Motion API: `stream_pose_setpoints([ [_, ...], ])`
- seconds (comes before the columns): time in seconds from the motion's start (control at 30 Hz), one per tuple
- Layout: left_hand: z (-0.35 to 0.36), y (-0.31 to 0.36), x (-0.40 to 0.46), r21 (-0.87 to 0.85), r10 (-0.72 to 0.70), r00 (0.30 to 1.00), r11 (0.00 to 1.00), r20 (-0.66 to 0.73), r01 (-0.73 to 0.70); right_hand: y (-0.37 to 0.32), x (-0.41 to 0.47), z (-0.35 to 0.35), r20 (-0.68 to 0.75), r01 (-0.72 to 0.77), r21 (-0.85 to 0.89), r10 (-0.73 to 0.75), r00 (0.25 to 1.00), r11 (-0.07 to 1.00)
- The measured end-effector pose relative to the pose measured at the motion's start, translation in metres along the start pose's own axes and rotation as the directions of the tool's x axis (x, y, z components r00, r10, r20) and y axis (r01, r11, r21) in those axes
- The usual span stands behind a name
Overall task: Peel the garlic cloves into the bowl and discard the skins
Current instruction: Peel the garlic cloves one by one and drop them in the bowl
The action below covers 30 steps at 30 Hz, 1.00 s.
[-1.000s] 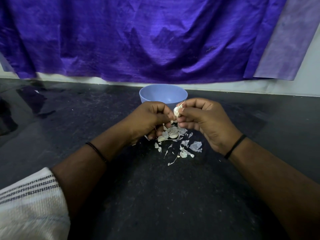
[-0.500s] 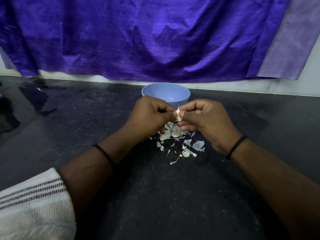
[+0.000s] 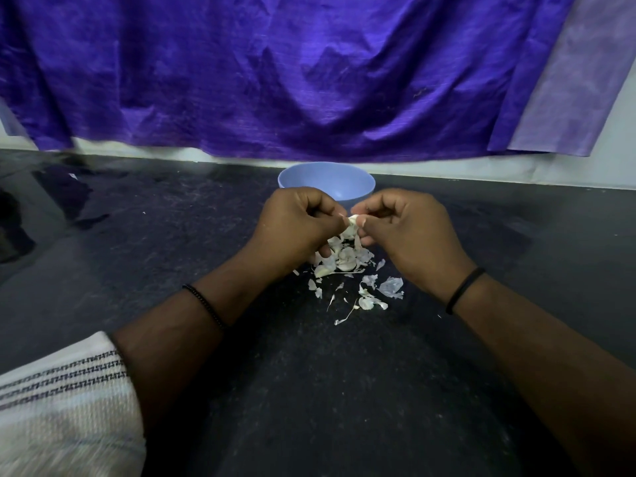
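Observation:
A small white garlic clove point(image 3: 353, 222) is pinched between the fingertips of both my hands, just in front of the light blue bowl point(image 3: 358, 187). My left hand point(image 3: 296, 223) has its fingers curled and its thumb at the clove's left side. My right hand point(image 3: 409, 232) grips the clove from the right with curled fingers. Below the hands lies a heap of garlic cloves and papery skins point(image 3: 340, 258) on the dark countertop point(image 3: 309, 390). Looser skin flakes point(image 3: 390, 287) are scattered toward me. What is inside the bowl is hidden from this angle.
A purple cloth point(image 3: 275, 74) hangs down the wall behind the bowl. A white striped fabric point(image 3: 65, 404) covers the lower left corner. Dark reflections sit on the counter's far left.
Both hands stay together on the clove, fingers shifting slightly as they work its skin. The camera has tilted a little, so the bowl and heap sit lower in view.

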<state>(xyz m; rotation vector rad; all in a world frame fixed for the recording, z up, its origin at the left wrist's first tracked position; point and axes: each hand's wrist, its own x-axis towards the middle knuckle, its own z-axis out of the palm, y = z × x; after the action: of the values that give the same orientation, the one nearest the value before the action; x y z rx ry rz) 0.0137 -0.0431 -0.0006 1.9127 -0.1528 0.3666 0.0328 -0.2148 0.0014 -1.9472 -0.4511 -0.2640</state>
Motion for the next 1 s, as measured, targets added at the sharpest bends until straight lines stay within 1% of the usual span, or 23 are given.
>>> stream_pose_setpoints([
  [0.07, -0.0006, 0.0003, -0.0002, 0.049, 0.024, 1.0, 0.998, 0.013, -0.024, -0.0005, 0.0003, -0.0013, -0.013, 0.009, -0.025, -0.01, 1.0, 1.0],
  [0.17, 0.0001, 0.0008, -0.0031, 0.211, 0.115, 0.993, 0.97, 0.034, -0.119, -0.0001, -0.0007, 0.0002, -0.011, 0.017, -0.061, -0.018, 1.0, 0.998],
  [0.23, -0.0002, 0.0002, -0.0035, 0.288, 0.168, 0.985, 0.943, 0.025, -0.168, 0.0007, -0.0006, 0.0019, -0.013, 0.02, -0.068, -0.021, 1.0, 0.997],
  [0.33, 0.0009, -0.0006, -0.0021, 0.408, 0.28, 0.958, 0.868, 0.064, -0.281, 0.0007, -0.0008, 0.0024, 0.004, 0.016, -0.045, -0.016, 1.0, 0.999],
  [0.37, 0.0022, -0.0006, -0.0021, 0.436, 0.305, 0.949, 0.846, 0.075, -0.306, 0.0007, -0.0011, 0.0024, 0.007, 0.01, -0.039, -0.01, 1.0, 0.999],
  [0.43, 0.0036, -0.0008, -0.0022, 0.453, 0.323, 0.943, 0.832, 0.078, -0.322, 0.0011, -0.0011, 0.0027, 0.002, 0.003, -0.039, -0.003, 1.0, 0.999],
  [0.5, 0.0036, -0.0004, -0.0028, 0.419, 0.299, 0.952, 0.857, 0.066, -0.298, 0.0001, -0.0009, 0.0035, -0.013, 0.007, -0.04, -0.007, 1.0, 0.999],
  [0.6, 0.0017, 0.0014, -0.0041, 0.299, 0.207, 0.978, 0.933, 0.006, -0.199, -0.0029, -0.0009, 0.0047, -0.023, 0.029, -0.012, -0.03, 0.999, 0.999],
  [0.7, 0.0023, 0.0022, -0.0062, 0.196, 0.117, 0.993, 0.974, -0.03, -0.109, -0.0043, -0.0017, 0.006, -0.023, 0.041, 0.007, -0.041, 0.999, 0.999],
  [0.87, 0.0053, 0.0007, -0.0051, 0.029, 0.0, 0.999, 1.0, -0.051, 0.001, -0.0019, -0.0011, 0.0063, -0.025, 0.023, 0.084, -0.021, 0.999, 0.996],
  [1.0, 0.0083, 0.0022, -0.0046, -0.113, -0.091, 0.994, 0.99, -0.053, 0.084, -0.0016, -0.0001, 0.0065, -0.005, 0.003, 0.163, -0.002, 1.0, 0.987],
])
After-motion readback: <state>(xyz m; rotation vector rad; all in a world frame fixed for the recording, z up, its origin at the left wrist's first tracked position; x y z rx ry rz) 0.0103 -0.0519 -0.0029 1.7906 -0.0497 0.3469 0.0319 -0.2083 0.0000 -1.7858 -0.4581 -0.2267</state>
